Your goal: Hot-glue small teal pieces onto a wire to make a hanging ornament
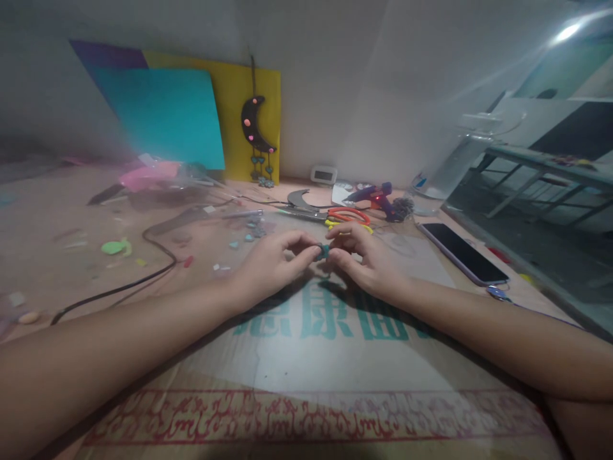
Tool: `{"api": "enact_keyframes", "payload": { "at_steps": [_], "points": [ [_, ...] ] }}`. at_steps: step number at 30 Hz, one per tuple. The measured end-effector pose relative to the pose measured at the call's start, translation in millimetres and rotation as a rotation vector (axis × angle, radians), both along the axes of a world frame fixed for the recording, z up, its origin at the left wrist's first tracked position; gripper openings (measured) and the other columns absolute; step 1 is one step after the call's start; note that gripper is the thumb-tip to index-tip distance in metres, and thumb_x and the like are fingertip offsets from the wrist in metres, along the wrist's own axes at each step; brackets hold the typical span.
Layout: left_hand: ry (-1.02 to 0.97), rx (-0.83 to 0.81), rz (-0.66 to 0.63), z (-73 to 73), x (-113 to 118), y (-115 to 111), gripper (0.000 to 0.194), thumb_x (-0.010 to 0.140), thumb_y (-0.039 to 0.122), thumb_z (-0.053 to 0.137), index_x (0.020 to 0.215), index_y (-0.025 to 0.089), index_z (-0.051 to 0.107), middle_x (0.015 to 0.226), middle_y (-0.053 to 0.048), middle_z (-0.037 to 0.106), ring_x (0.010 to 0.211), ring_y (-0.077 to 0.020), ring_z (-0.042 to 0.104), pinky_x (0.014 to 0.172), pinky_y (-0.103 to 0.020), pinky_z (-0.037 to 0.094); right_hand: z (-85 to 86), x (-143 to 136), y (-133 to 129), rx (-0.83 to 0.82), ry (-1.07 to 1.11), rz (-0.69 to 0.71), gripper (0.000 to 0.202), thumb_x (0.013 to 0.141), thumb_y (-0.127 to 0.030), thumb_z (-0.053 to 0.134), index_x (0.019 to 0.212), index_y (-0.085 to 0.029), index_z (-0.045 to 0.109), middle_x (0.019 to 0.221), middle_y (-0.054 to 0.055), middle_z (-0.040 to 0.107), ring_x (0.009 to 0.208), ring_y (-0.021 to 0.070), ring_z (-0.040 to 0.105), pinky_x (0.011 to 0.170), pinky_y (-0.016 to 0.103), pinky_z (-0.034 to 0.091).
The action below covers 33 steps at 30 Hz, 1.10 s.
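Note:
Between my two hands, above the printed sheet, is a small teal piece, too small and covered to name. My left hand pinches it from the left with thumb and forefinger. From the right, my right hand meets it with thumb and fingertips, its other fingers curled. Just beyond the hands lie scissors with orange handles, a tool with yellow handles and a dark crescent cutout. Small blue-grey pieces are scattered left of them.
A decorated crescent hanging stands out against yellow card at the back. A glue gun with a red light rests by a clear plastic jug. Right is a phone; left, a dark cord crosses the scrap-strewn table.

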<state>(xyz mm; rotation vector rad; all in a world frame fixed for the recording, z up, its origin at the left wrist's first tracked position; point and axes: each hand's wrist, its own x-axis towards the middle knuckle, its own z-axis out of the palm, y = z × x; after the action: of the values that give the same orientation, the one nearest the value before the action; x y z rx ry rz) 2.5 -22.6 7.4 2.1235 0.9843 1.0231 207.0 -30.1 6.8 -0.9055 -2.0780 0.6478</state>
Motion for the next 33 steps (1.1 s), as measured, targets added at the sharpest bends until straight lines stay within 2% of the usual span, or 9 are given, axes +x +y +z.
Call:
{"api": "enact_keyframes", "payload": {
  "at_steps": [4,9,13,19,24,29,33],
  "points": [
    [-0.004,0.012,-0.018,-2.0,-0.9,0.9,0.023,0.090,0.035,0.055,0.090,0.017,0.069,0.086,-0.001,0.072,0.080,-0.0148,0.065,0.071,-0.023,0.050,3.8,-1.1,2.6,0.107,-0.126,-0.102,0.014,0.091,-0.029,0.054,0.088,-0.017,0.061,0.074,0.002,0.066,0.063,0.0124,0.058,0.056,0.023,0.043],
    [-0.033,-0.069,-0.045,-3.0,-1.2,2.4,0.025,0.090,0.039,0.057,0.094,0.017,0.069,0.090,-0.002,0.073,0.081,-0.0151,0.066,0.071,-0.023,0.051,4.8,-2.1,1.7,0.112,-0.151,-0.155,0.017,0.090,-0.029,0.054,0.083,-0.017,0.064,0.071,0.001,0.066,0.063,0.0123,0.058,0.058,0.023,0.044],
    [-0.053,-0.067,-0.057,-0.4,-0.6,2.2,0.029,0.092,0.041,0.053,0.095,0.017,0.068,0.091,-0.002,0.072,0.083,-0.0154,0.066,0.071,-0.022,0.050,3.4,-2.8,1.5,0.085,-0.161,-0.147,0.017,0.089,-0.029,0.055,0.082,-0.017,0.064,0.071,0.002,0.067,0.063,0.0122,0.059,0.057,0.022,0.043],
    [0.028,-0.020,-0.022,0.5,-0.7,1.1,0.026,0.092,0.037,0.052,0.082,0.016,0.064,0.078,0.000,0.068,0.076,-0.0143,0.062,0.069,-0.022,0.046,1.3,-3.1,1.0,0.060,-0.167,-0.103,0.016,0.089,-0.028,0.056,0.082,-0.016,0.064,0.068,0.000,0.065,0.055,0.0090,0.053,0.051,0.019,0.039],
    [0.074,-0.002,-0.012,-2.1,-2.1,3.9,0.028,0.094,0.035,0.049,0.079,0.016,0.064,0.075,0.001,0.066,0.074,-0.0142,0.060,0.068,-0.024,0.043,1.2,-3.2,0.6,0.050,-0.162,-0.091,0.016,0.089,-0.029,0.056,0.083,-0.015,0.064,0.068,0.001,0.066,0.055,0.0089,0.053,0.051,0.019,0.040],
    [-0.012,-0.048,-0.033,-6.1,-3.1,6.6,0.037,0.098,0.041,0.039,0.088,0.017,0.065,0.081,-0.001,0.068,0.079,-0.0159,0.063,0.070,-0.026,0.046,0.7,-2.4,2.4,0.092,-0.160,-0.110,0.016,0.089,-0.029,0.056,0.082,-0.016,0.064,0.070,0.001,0.065,0.059,0.0106,0.055,0.055,0.021,0.042],
    [-0.023,-0.072,-0.010,-4.9,-1.4,5.9,0.036,0.096,0.044,0.042,0.091,0.017,0.065,0.084,-0.002,0.067,0.081,-0.0168,0.063,0.071,-0.027,0.047,0.2,-1.5,3.5,0.099,-0.151,-0.114,0.017,0.089,-0.030,0.055,0.084,-0.016,0.064,0.073,0.002,0.066,0.062,0.0115,0.057,0.058,0.022,0.043]
  ]
}}
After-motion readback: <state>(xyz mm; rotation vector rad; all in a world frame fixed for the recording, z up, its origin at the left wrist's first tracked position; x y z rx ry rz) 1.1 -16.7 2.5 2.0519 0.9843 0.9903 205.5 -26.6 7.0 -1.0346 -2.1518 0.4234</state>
